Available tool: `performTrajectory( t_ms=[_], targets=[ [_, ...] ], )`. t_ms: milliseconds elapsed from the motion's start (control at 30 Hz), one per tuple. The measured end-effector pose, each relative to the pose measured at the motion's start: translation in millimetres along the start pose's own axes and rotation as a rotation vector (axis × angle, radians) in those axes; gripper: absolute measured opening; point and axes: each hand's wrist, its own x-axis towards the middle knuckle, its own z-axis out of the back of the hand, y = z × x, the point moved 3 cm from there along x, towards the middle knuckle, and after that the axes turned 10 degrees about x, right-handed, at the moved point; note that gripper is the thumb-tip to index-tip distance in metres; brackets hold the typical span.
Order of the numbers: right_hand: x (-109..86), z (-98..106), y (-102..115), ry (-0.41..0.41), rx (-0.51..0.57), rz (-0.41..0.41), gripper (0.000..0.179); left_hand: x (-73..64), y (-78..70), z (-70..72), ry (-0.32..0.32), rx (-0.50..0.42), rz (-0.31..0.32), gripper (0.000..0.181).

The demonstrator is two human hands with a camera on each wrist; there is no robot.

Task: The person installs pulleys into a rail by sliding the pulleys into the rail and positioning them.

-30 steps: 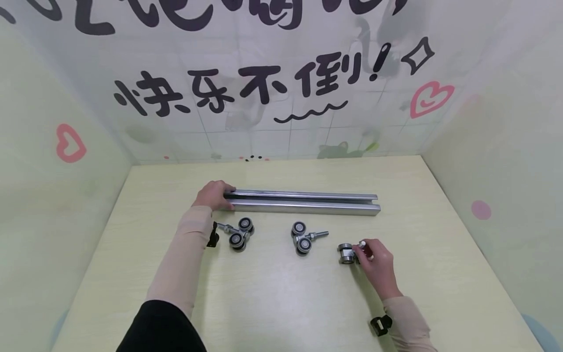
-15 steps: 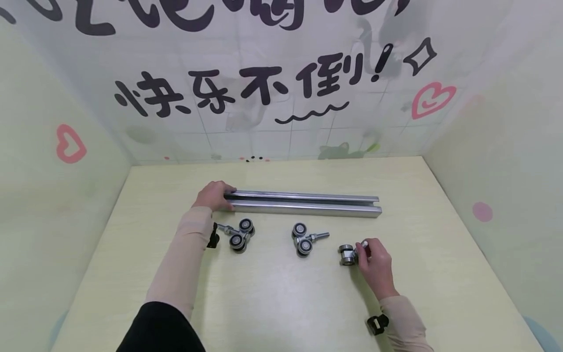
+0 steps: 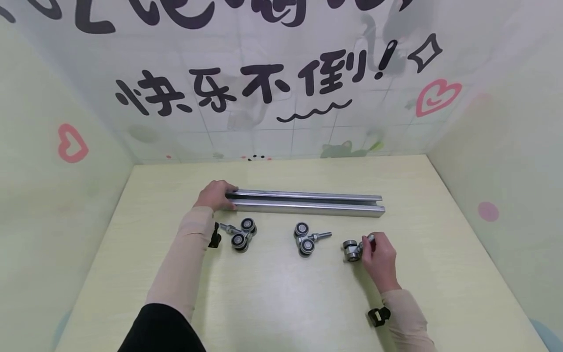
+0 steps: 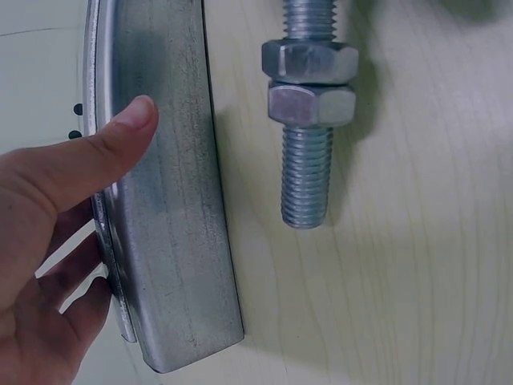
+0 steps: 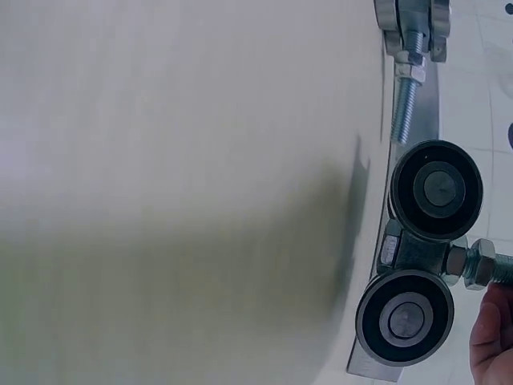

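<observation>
Since the earlier frame, the right hand (image 3: 380, 259) and the roller carriage (image 3: 352, 250) it holds have shifted slightly toward 12 o'clock (away from the wearer, head view). The rail (image 3: 308, 207) and the two loose carriages have stayed in place.

Hands: apart. The left hand (image 3: 215, 195) is clamped on the 9 o'clock end of the rail, with its thumb on the flat side wall. The right hand pinches the carriage's threaded stem, which points toward 2 o'clock. Whether the wheels touch the table (image 3: 272, 298) cannot be told.

Layout: the slotted metal rail runs between 9 and 3 o'clock. From its middle, the held carriage is near 4 o'clock, the first loose carriage (image 3: 239, 240) at 8 o'clock and the second loose carriage (image 3: 306, 245) at 6 o'clock. The first one's stem carries two hex nuts (image 4: 313, 62) (left wrist view) and stands apart from the rail.
</observation>
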Motion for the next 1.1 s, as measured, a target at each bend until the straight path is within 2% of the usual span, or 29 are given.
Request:
performTrajectory(
  t_ms=[300, 567, 900, 1100],
  targets=[
    [15.8, 7, -11, -0.023, -0.010, -0.008, 0.014, 0.5, -3.4, -0.1, 0.017, 0.001, 0.005, 0.064],
    [26.5, 11, -25, -0.020, -0.061, -0.045, 0.012, 0.3, -3.0, -0.1, 0.013, 0.003, 0.007, 0.063],
    [36.7, 14, -36, -0.029, -0.084, -0.089, 0.011, 0.7, 2.5, -0.3, 0.015, 0.004, 0.006, 0.064],
    [38.8, 20, -45, -0.051, -0.099, -0.115, 0.011, 0.6, -0.2, 0.3, 0.017, -0.002, 0.006, 0.064]
  ],
)
